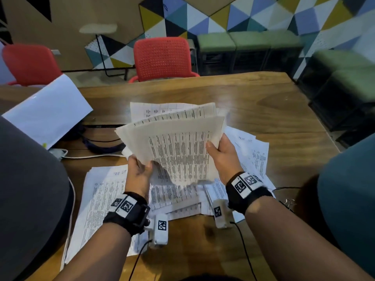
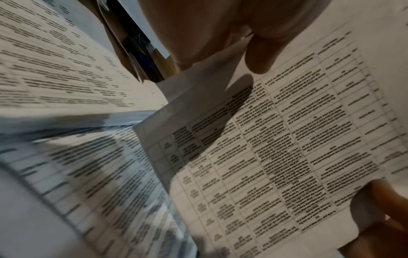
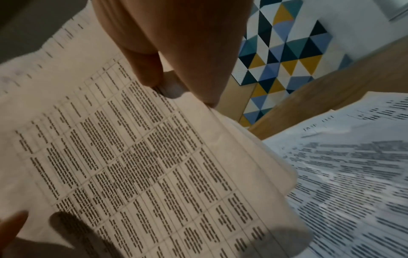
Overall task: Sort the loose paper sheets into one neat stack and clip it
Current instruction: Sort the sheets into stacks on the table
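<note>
Both hands, left grip (image 1: 140,171) and right grip (image 1: 221,153), clamp a fanned sheaf (image 1: 178,147) of printed tables; below, loose sheets (image 1: 101,195) headed "TASK LIST"

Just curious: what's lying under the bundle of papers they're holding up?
Under the raised bundle, held by left hand and right hand, more printed sheets lie scattered on the wooden table. Whatever lies beneath those sheets is hidden.
</note>
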Motion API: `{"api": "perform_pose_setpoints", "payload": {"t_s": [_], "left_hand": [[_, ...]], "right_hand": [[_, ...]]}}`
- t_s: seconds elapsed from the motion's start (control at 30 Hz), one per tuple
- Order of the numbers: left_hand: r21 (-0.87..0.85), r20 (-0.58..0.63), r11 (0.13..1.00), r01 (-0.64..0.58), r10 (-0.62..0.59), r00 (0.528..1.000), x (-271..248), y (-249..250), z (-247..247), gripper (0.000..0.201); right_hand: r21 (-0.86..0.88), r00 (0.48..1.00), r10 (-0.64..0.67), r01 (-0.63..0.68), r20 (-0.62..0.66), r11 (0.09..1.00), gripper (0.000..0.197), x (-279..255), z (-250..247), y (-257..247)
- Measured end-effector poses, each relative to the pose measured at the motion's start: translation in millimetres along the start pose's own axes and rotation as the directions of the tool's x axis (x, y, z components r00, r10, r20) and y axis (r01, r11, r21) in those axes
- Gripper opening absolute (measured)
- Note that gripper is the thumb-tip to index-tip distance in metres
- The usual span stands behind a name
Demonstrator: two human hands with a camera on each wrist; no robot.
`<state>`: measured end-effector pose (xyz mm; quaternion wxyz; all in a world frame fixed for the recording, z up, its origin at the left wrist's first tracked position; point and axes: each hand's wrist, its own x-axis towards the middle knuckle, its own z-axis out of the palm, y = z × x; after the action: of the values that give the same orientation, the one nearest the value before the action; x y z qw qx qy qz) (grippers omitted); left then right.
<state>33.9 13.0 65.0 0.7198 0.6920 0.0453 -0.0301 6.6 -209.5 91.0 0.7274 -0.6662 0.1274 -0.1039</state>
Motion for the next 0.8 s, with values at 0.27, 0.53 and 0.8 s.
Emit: {"api": "perform_pose_setpoints", "payload": {"t_s": [0.27,0.53,0.8], "left_hand": [[-0.113,-0.043,0.992,0.049,-0.054,0.998,-1,15,7,0.049],[-0.121,-0.045,0.988,0.095,-0.102,0.994,0,7,18,0.038],[0.296,-0.021,0.946,0.132,-0.131,0.991,-2,-21,17,0.032]], "right_hand": [[0.005,1.0,-0.02,0.019,0.011,1.0,0.038,-15,-2,-6],[-0.109,0.999,0.046,-0.048,-0.022,0.993,0.039,-15,-7,8],[-0.452,0.995,0.085,-0.096,-0.045,0.887,0.023,-20,-11,43]]}}
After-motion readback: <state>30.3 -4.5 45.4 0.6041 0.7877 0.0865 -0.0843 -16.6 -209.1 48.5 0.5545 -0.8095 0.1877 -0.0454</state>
